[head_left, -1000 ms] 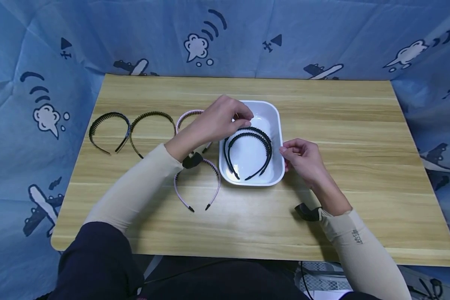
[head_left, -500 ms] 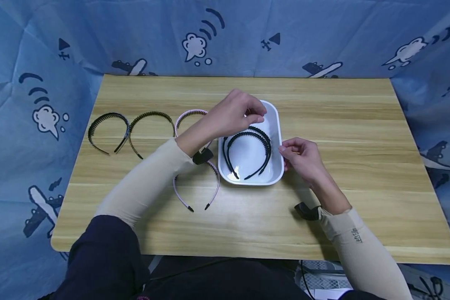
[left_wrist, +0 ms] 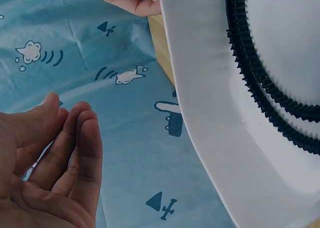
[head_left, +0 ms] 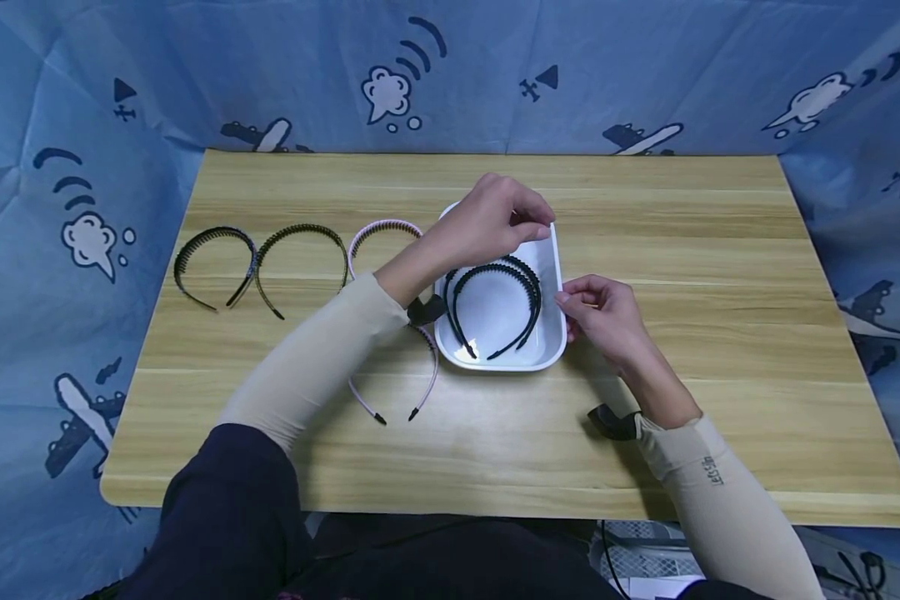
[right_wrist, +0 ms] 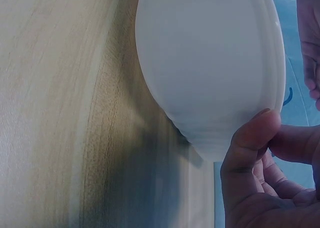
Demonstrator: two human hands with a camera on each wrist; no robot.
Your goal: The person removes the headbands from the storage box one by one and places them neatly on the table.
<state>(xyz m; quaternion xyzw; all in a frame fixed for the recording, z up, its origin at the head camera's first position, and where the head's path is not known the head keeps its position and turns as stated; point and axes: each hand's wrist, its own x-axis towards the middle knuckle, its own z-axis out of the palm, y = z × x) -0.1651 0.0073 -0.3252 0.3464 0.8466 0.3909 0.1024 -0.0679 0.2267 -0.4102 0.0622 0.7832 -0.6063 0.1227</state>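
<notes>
A white tray stands near the middle of the table, with two black toothed headbands lying in it. My right hand pinches the tray's right rim between thumb and forefinger; the right wrist view shows the thumb against the tray's wall. Over the tray's far part hovers my left hand, its fingers loosely bent. In the left wrist view nothing lies between the fingers and thumb of my left hand, which is apart from the tray. The left hand and forearm hide part of the tray's far left side.
Left of the tray lie a dark headband, an olive-brown headband and two pale purple headbands, one farther back and one nearer. The left forearm passes above the purple ones. Blue printed cloth hangs around the wooden table.
My left hand has moved to the right across the far part of the tray. The right hand keeps its pinch on the rim, and the headbands lie as before.
</notes>
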